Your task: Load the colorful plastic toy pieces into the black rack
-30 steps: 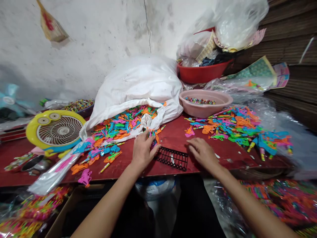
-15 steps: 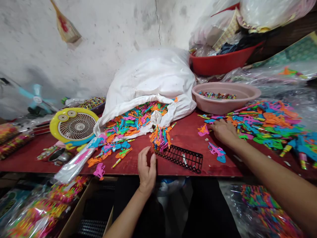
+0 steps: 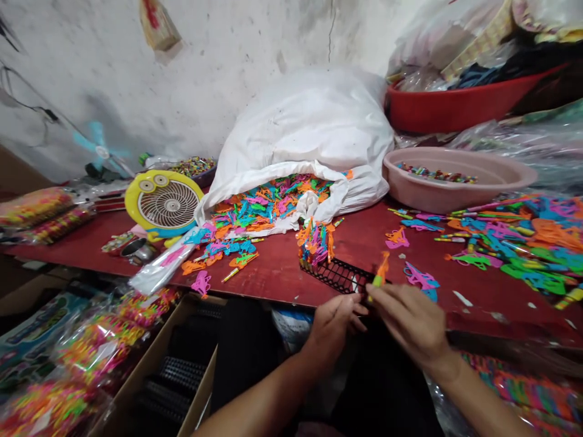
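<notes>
Crowding the red counter (image 3: 273, 291), a white sack (image 3: 310, 121) spills bright plastic pieces (image 3: 268, 203) toward a black rack (image 3: 339, 276) at the edge, where the curled left hand (image 3: 334, 325) may or may not grip, and the right hand (image 3: 410, 318) pinches a light, stiff orange piece (image 3: 380, 273) by its yellow stem; no writing is readable.

You're in a cramped, makeshift workshop. Notes: red workbench (image 3: 277, 285) against a stained plaster wall (image 3: 91, 73); center, white sack (image 3: 300, 121) spilling bright plastic toy parts (image 3: 268, 206); right, pink basin (image 3: 455, 188) of small pieces; lower left, plastic-wrapped bundles (image 3: 95, 352) beside a cardboard box (image 3: 195, 364) of black racks (image 3: 182, 373).
</notes>
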`<state>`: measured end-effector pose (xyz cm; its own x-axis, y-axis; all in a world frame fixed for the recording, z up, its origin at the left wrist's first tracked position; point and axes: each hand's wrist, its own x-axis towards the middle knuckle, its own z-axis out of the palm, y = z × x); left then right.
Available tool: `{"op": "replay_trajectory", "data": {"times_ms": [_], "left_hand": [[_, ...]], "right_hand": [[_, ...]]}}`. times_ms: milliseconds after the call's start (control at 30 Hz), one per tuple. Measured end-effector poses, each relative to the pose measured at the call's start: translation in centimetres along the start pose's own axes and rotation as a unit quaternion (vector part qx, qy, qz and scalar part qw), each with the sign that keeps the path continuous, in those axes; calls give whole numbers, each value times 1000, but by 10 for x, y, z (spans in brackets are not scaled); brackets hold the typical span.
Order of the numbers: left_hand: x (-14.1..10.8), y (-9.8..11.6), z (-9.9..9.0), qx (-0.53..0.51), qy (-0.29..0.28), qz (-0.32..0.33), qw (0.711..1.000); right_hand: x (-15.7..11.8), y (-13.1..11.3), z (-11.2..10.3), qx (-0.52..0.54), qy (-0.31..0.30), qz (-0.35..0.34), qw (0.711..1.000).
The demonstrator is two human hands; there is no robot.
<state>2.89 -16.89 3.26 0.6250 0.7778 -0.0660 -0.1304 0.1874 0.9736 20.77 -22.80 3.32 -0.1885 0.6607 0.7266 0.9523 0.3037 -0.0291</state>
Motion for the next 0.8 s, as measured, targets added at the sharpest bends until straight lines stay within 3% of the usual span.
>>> {"op": "replay_trajectory", "data": {"times_ms": [167, 333, 533, 800], "left_hand": [[4, 10, 5, -153, -4, -62, 986], [6, 6, -1, -178, 11, -111, 978], [16, -20, -1, -145, 21, -105, 984], [24, -38, -3, -81, 7, -79, 994]], "right_hand": [[-16, -42, 15, 12, 29, 11, 999], [-31, -42, 18, 36, 2, 14, 999], [-48, -35, 17, 68, -43, 6, 997], [-55, -40, 24, 175, 15, 233, 956]]}}
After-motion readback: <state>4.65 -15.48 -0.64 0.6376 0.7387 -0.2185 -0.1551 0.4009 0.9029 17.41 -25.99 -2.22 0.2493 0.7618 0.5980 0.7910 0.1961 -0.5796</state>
